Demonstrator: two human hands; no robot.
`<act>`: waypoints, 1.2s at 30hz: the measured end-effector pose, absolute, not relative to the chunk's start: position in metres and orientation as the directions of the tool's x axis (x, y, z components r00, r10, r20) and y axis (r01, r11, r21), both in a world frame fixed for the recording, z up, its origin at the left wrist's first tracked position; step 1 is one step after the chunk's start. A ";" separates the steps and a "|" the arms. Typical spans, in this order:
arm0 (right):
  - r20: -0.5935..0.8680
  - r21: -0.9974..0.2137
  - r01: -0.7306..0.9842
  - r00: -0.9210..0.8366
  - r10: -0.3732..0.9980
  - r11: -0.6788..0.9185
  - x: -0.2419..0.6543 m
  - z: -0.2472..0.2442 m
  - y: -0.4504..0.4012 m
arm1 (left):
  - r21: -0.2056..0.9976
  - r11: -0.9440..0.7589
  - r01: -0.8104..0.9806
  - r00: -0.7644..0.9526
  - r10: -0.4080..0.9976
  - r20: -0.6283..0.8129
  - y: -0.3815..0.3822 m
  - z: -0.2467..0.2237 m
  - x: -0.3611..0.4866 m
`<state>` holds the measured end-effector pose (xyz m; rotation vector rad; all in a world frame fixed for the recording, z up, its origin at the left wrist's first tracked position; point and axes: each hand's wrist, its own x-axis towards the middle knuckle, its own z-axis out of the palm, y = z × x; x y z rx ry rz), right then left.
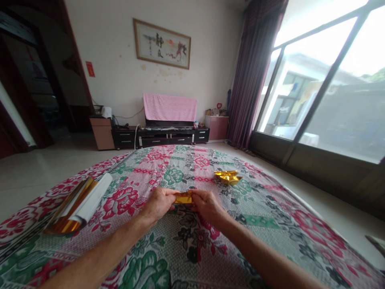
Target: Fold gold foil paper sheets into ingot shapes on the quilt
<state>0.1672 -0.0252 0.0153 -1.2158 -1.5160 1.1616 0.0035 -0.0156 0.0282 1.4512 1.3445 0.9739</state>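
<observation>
Between my two hands is a small strip of folded gold foil paper (183, 198), held just above the patterned tablecloth. My left hand (161, 204) pinches its left end, thumb on top. At the right end, my right hand (207, 204) grips it in the same way; the fingers underneath are partly hidden. Beyond my right hand, folded gold foil pieces (227, 177) lie together on the cloth. Over to the left rests a loosely curled stack of gold foil sheets (66, 224) with white backs.
A round table with a floral tablecloth (150, 261) fills the foreground. Behind it stand a low black cabinet (165, 139) and a screen under a pink cloth (170, 107). Purple curtains (249, 76) and large windows are on the right. A framed picture (162, 43) hangs on the wall.
</observation>
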 end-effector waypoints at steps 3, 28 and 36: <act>0.050 -0.980 0.183 -0.158 0.986 0.079 0.167 0.016 -0.025 | 0.953 -0.020 0.302 0.098 0.995 -0.010 -0.017 0.027 0.004; 0.046 -0.983 0.169 -0.125 0.991 0.067 0.166 0.017 -0.027 | 0.941 0.019 0.338 0.049 0.998 -0.037 -0.020 0.034 0.007; 0.056 -0.977 0.197 -0.137 0.989 0.083 0.168 0.014 -0.024 | 0.942 0.033 0.335 0.031 0.998 -0.046 -0.020 0.032 0.009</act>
